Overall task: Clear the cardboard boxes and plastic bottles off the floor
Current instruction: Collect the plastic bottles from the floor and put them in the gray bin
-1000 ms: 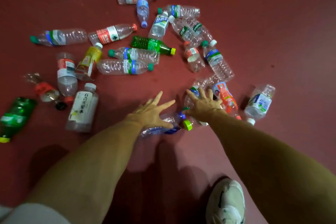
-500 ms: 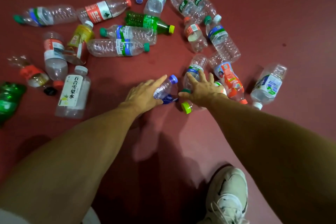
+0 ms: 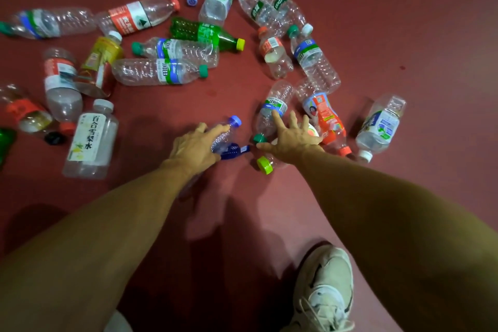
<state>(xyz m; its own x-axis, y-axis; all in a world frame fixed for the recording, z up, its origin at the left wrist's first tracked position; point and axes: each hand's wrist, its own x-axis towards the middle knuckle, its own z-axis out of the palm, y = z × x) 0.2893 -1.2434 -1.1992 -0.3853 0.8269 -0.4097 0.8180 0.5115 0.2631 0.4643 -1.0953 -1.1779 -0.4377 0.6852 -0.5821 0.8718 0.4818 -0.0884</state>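
Several empty plastic bottles lie scattered on the dark red floor (image 3: 377, 35). My left hand (image 3: 192, 147) is closed around a small clear bottle with a blue cap (image 3: 225, 133) and a blue label, its cap pointing up and away. My right hand (image 3: 289, 140) lies with spread fingers over a bottle with a lime-green cap (image 3: 265, 164), which it mostly hides. Its fingertips touch a clear bottle with a green cap (image 3: 273, 109) and a green-blue label. An orange-labelled bottle (image 3: 324, 118) lies just right of that hand. No cardboard box is in view.
A white-labelled bottle (image 3: 90, 140) lies left of my left hand, another clear bottle (image 3: 381, 125) at the right. A green soda bottle (image 3: 204, 34) and several clear ones fill the far half. My shoe (image 3: 324, 291) stands at the bottom right.
My left hand closed on the blue-capped bottle and lifted its cap end. My right hand spread over the lime-capped bottle. The view shifted forward, so the far bottles slid toward the top.
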